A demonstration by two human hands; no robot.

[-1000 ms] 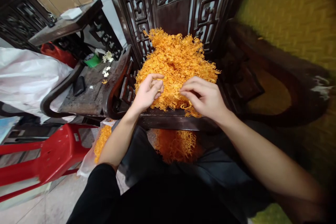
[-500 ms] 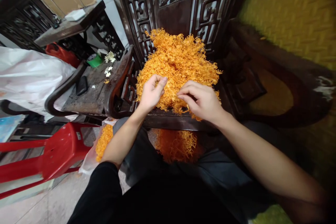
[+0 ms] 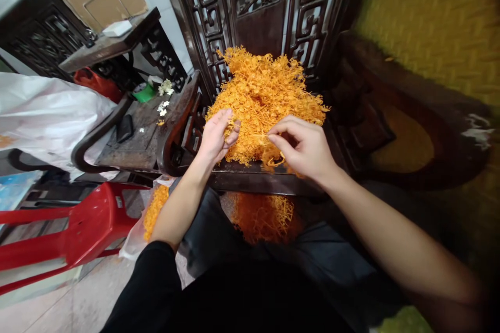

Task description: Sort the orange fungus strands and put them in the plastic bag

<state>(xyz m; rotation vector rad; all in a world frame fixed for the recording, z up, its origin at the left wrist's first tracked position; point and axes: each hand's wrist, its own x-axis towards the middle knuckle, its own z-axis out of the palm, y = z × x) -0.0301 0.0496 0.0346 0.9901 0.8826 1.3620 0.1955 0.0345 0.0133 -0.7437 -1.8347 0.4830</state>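
A large heap of orange, thin-branched sprigs [image 3: 265,88], which look like moulded plastic, is piled on the seat of a dark carved wooden chair [image 3: 258,182]. My left hand [image 3: 219,135] is at the heap's front left, fingers curled, with small orange pieces showing between thumb and fingers. To its right, my right hand [image 3: 302,143] pinches thumb against forefinger at the heap's front. From that pinch an orange sprig [image 3: 278,160] seems to hang, blurred. The exact spot of the grip is too small to make out.
Below the seat, between my knees, is more orange material [image 3: 265,216]. A clear bag [image 3: 154,213] of orange pieces stands left, beside a red plastic stool [image 3: 91,223]. On the neighbouring chair lie green tape [image 3: 144,92], a black wallet-like item [image 3: 125,128] and cream flower pieces [image 3: 164,87].
My left hand has moved left and a little down, away from the right hand, and its fingers have loosened slightly. My right hand has shifted slightly right, still pinched.
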